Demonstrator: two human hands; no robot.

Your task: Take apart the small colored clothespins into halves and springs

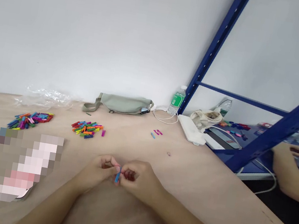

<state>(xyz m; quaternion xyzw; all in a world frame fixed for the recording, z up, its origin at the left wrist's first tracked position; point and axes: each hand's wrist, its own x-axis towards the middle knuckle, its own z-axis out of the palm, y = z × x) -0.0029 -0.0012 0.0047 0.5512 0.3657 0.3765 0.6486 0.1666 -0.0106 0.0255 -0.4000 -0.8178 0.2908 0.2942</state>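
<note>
In the lower centre, the left hand [103,169] and right hand [139,179] pinched a half-hidden blue clip [117,177]; lower left, pixelation obscured a flat object [29,168]; the brown desk [197,185] met a white wall [95,22].

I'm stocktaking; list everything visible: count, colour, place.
Held peg: 1, blue, front centre
Peg piles: 2, multicoloured, left
Loose pegs: about 4, magenta or blue, middle
Wrap: 1, clear, back left
Pouch: 1, grey, back
Frame: 1, blue, right
Bottles: 2, clear, right
Case: 1, white, right
Bag: 1, cream, right
Cables: several, white, right
Small items: many, mixed, right
Masked item: 1, pinkish, left
Table: 1, tan, foreground
Co-worker's arms: apparently 2, bare, right
Left grip: 1, bare, centre
Right grip: 1, bare, centre
</note>
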